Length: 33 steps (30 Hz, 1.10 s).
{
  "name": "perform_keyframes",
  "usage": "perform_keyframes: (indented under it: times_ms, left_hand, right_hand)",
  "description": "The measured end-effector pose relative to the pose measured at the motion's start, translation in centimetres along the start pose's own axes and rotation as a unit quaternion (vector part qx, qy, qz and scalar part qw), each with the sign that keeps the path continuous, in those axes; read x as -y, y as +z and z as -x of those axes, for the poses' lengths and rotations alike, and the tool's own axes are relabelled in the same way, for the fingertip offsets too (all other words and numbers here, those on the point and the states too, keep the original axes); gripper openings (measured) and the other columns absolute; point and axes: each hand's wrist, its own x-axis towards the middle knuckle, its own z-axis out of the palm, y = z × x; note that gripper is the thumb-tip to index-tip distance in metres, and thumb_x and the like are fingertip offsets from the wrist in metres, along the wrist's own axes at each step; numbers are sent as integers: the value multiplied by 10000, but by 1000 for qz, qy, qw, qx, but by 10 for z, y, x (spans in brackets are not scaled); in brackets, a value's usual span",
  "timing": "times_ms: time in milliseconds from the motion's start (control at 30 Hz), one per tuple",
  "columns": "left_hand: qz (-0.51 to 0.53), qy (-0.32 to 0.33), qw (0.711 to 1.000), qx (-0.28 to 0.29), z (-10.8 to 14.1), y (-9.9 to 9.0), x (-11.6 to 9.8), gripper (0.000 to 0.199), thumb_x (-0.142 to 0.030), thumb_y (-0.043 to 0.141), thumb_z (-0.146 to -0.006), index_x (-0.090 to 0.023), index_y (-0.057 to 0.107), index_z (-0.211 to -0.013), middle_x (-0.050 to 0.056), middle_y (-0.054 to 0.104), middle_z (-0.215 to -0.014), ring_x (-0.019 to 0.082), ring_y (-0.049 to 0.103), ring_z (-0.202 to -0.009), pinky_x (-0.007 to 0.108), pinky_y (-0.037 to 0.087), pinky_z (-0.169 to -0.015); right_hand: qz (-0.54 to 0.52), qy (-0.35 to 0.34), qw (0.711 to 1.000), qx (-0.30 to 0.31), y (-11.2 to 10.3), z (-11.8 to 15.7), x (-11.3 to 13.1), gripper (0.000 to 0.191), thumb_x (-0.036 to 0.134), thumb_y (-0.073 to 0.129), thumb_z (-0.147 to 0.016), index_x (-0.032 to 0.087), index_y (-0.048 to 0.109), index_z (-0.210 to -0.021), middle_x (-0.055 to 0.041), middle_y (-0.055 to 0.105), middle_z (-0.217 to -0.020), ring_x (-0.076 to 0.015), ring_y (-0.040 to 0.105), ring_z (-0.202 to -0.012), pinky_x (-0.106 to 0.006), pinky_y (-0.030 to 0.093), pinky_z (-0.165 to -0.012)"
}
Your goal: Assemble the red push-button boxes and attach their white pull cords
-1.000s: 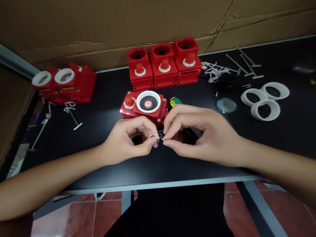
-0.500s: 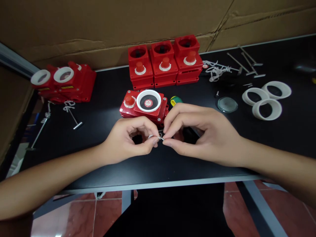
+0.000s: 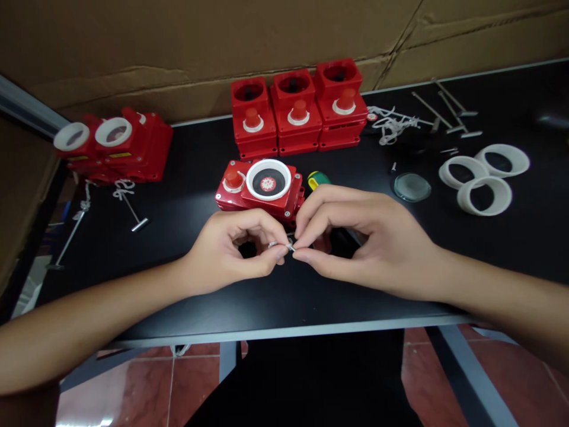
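Observation:
My left hand (image 3: 240,252) is closed in a pinch of thumb and forefinger on a small, thin whitish piece (image 3: 290,247). Whether this is cord or metal I cannot make out; the fingertips cover much of it. From the other side my right hand (image 3: 355,243) pinches its end, so both sets of fingertips almost meet above the table's front part. Just behind them lies a red call-point box (image 3: 253,198) with a red knob and a white ring around a dark round face. A green and yellow screwdriver handle (image 3: 318,179) shows behind my right hand.
Three red boxes (image 3: 296,139) stand along the cardboard wall (image 3: 200,59). Two ringed red boxes (image 3: 151,148) are at left, with small metal hammers (image 3: 140,225) on cords. At right lie a glass disc (image 3: 412,187), white rings (image 3: 484,204), white cord (image 3: 391,127) and more hammers (image 3: 471,134).
The whitish piece has shifted slightly between my fingertips. Both hands keep nearly the same place and pinch; the view has moved a little.

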Motion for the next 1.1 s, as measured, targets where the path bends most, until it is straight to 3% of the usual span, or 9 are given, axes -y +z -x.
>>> perform_keyframes:
  times_ms: [533, 667, 767, 900, 1100]
  left_hand:
    - [1, 4, 1000, 3, 1, -2, -1, 119, -40, 850, -961, -156, 827, -972, 5, 850, -796, 79, 760, -635, 137, 612, -637]
    - [8, -6, 1000, 7, 2, -3, -2, 46, -156, 880, -1040, -151, 842, -1014, 31, 861, -818, 99, 774, -618, 156, 644, -618]
    - [7, -8, 1000, 11, 2, -4, -3, 124, -244, 895, -1068, -156, 841, -999, 37, 858, -827, 107, 773, -613, 166, 652, -598]
    - [3, 15, 1000, 18, 1, -5, -1, 70, -167, 893, -1038, -159, 835, -999, 27, 840, -834, 99, 765, -635, 165, 637, -627]
    - [-22, 23, 999, 7, -2, -3, 1, 143, -145, 912, -975, -163, 778, -930, -14, 751, -730, 102, 707, -597, 186, 568, -603]
  right_hand:
    - [1, 13, 1000, 8, -1, 1, 2, 105, 169, 889, -1028, 203, 805, -974, -12, 789, -1016, -95, 709, -761, -220, 612, -646]
    - [7, 15, 1000, 1, -1, 0, 3, 118, 168, 902, -1012, 220, 808, -965, -13, 802, -1004, -114, 714, -762, -247, 621, -648]
    - [4, 12, 1000, 2, -1, 0, 3, 115, 161, 894, -1017, 217, 809, -965, -7, 799, -997, -105, 707, -749, -239, 611, -640]
    - [-5, 11, 1000, 2, 0, 0, 3, 108, 161, 894, -1020, 207, 807, -975, -3, 790, -1004, -94, 705, -759, -228, 608, -652]
    - [-11, 26, 1000, 2, -1, 0, 2, 103, 161, 898, -1002, 213, 814, -975, -4, 795, -1015, -97, 699, -748, -236, 618, -649]
